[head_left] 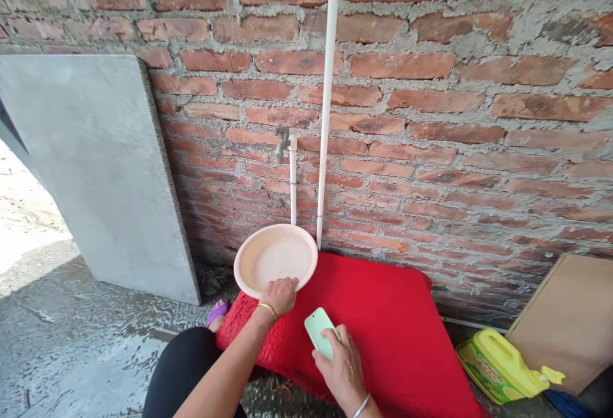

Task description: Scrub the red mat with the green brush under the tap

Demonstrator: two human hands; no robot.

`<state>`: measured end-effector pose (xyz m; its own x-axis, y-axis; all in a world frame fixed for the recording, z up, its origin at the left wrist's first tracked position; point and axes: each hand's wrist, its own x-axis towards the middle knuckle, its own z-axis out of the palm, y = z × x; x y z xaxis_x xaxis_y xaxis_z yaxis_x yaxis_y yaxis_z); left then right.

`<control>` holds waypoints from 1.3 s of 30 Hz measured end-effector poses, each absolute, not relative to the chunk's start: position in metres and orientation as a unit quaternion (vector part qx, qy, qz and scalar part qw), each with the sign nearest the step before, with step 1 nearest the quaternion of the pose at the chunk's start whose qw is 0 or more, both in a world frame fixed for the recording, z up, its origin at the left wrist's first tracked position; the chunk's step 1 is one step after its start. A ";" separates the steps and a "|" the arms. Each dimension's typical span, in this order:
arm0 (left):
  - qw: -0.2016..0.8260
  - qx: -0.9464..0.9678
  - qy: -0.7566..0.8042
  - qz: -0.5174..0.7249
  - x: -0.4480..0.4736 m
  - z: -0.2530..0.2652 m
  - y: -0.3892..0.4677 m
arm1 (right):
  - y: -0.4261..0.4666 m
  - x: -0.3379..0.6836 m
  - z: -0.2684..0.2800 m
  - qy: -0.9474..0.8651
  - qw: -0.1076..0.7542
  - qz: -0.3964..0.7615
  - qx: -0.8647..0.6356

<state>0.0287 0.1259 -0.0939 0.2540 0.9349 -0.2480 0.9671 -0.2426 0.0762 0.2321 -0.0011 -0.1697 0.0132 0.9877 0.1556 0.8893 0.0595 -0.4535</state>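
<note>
My left hand (280, 297), with a gold bangle at its wrist, is closed on the near rim of a pale pink plastic basin (278, 258). The basin tilts at the far left edge of a red cloth (378, 322), its inside facing me. In my right hand (342, 364) is a mint-green scrubbing brush (320, 328), flat and rounded with a small hole at one end. Its underside is hidden, so bristles do not show. The hand holds it just over the cloth, which is spread over a low surface.
A metal tap (282, 143) and white pipes (327, 111) run along the brick wall (431, 118). A grey slab (105, 169) leans at left above wet concrete (110, 354). At right stand a yellow detergent jug (507, 367) and a brown board (569, 322).
</note>
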 end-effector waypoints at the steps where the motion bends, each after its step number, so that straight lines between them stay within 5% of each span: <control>1: 0.109 0.785 0.606 -0.075 0.028 -0.095 0.126 | -0.003 0.229 -0.170 -0.694 0.213 0.112 -0.679; 16: 0.098 0.783 0.609 -0.081 0.031 -0.086 0.122 | -0.011 0.378 -0.152 -0.528 0.123 0.083 -0.836; 27: 0.102 0.780 0.613 -0.072 0.031 -0.084 0.120 | -0.013 0.425 -0.152 -0.480 0.177 0.092 -0.854; 39: 0.094 0.781 0.612 -0.075 0.027 -0.092 0.124 | -0.027 0.249 -0.160 -0.689 0.212 0.103 -0.685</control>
